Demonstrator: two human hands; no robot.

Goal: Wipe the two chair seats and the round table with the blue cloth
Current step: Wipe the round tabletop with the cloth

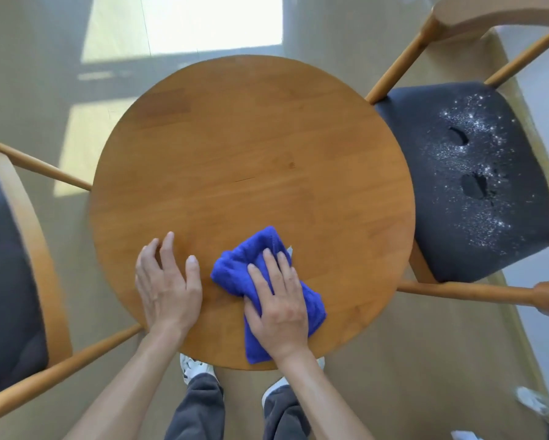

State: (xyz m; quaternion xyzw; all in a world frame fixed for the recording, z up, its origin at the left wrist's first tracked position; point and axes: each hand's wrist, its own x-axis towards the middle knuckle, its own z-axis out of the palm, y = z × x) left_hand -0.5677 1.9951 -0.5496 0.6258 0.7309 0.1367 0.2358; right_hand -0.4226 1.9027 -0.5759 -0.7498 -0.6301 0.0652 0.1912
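Two risks I see: my right hand (278, 308), flat on the bunched blue cloth (235, 265), sits beside the round table (251, 154) rim, so it may slide off; left hand (168, 281) rests open.

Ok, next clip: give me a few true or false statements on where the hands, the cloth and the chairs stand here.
1. The right hand presses the blue cloth on the round table. True.
2. The left hand holds the cloth too. False: it rests bare on the table, beside the cloth.
3. The right chair seat shows white specks. True.
4. The cloth lies at the table's far edge. False: it is at the near edge, by the person.
5. The cloth lies on the left chair seat. False: it is on the table.
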